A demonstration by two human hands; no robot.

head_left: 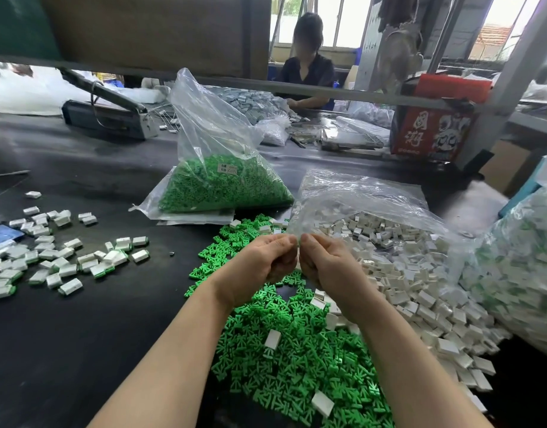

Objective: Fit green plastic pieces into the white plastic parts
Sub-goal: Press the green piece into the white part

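Head view: fingers (pixel 292 242) pinching white part (pixel 298 253).

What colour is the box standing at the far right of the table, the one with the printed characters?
The box is red with white printed characters, seen best in the head view.

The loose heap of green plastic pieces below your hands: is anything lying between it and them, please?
Nothing visible does: the left hand and right hand hover directly above the heap of green plastic pieces, which lies uncovered on the black table.
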